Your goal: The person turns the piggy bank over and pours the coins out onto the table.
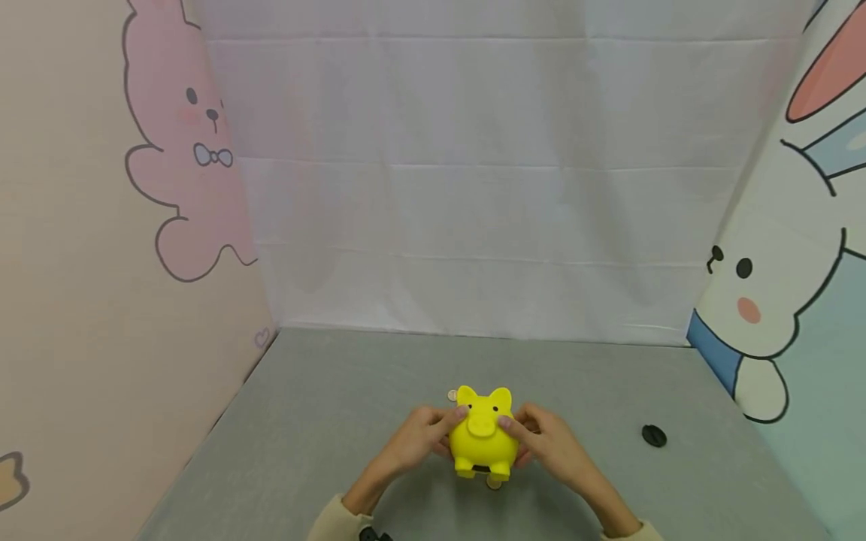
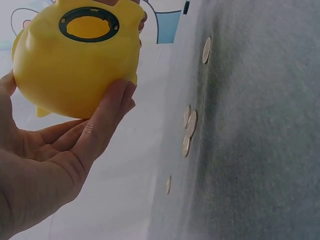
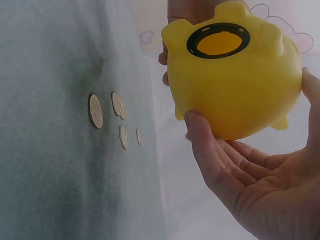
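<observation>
A yellow piggy bank point(image 1: 482, 439) is held just above the grey table point(image 1: 325, 421), snout facing me. My left hand point(image 1: 422, 436) grips its left side and my right hand point(image 1: 541, 439) grips its right side, thumbs on the face. In the left wrist view the left hand point(image 2: 65, 150) cups the piggy bank point(image 2: 75, 65), whose black-ringed bottom hole point(image 2: 89, 24) is open. The right wrist view shows the right hand point(image 3: 235, 175) cupping the piggy bank point(image 3: 235, 85) the same way. Several coins point(image 3: 96, 111) lie on the table under it.
A round black plug point(image 1: 654, 435) lies on the table to the right. One coin point(image 1: 452, 395) shows behind the pig and another coin point(image 1: 495, 483) under its feet. Cartoon-printed walls close in the left, back and right sides.
</observation>
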